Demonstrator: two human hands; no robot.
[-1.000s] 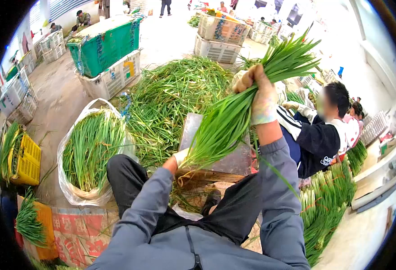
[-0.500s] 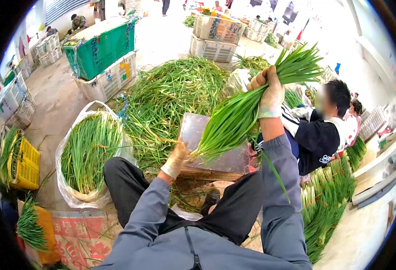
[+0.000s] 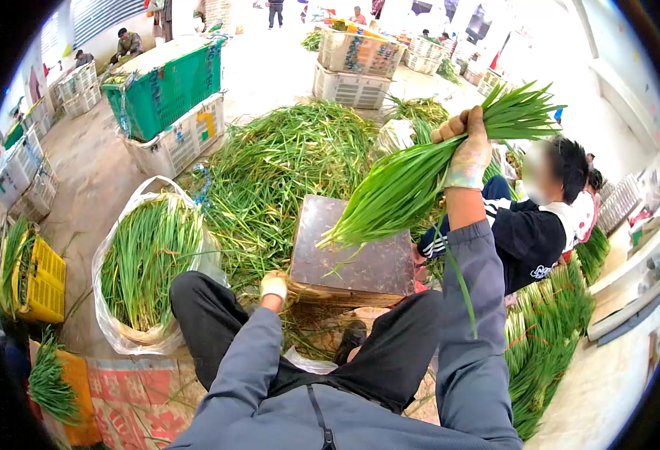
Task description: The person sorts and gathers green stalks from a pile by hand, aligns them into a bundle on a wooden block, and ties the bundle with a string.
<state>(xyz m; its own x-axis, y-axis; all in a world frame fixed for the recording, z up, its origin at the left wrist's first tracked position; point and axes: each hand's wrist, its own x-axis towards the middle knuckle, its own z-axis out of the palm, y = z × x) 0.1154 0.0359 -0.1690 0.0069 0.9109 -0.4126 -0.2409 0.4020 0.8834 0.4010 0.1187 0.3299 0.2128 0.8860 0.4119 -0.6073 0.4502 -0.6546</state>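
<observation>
My right hand (image 3: 468,154), in a pale thin glove, is raised at the right and closed around a bunch of garlic chives (image 3: 399,193). Long leaves fan out above the fist, and the other ends slant down left over a dark-topped wooden block (image 3: 356,259). One loose leaf dangles along my right sleeve. Low beside the block's left edge is my gloved left hand (image 3: 274,286), next to the heap of loose leaves (image 3: 292,157). Its fingers are turned away, so I cannot see what they hold, if anything.
A plastic bag of chives (image 3: 150,262) stands by my left knee. Tied bunches (image 3: 544,337) lie at the right, near a seated person (image 3: 532,232). Beyond the heap are a green crate (image 3: 169,90) on a white one and stacked white crates (image 3: 356,64). A yellow crate (image 3: 45,277) is far left.
My left hand has left the lower ends of the bunch and moved down left beside the block. The right hand, still gripping the chives, has shifted slightly right.
</observation>
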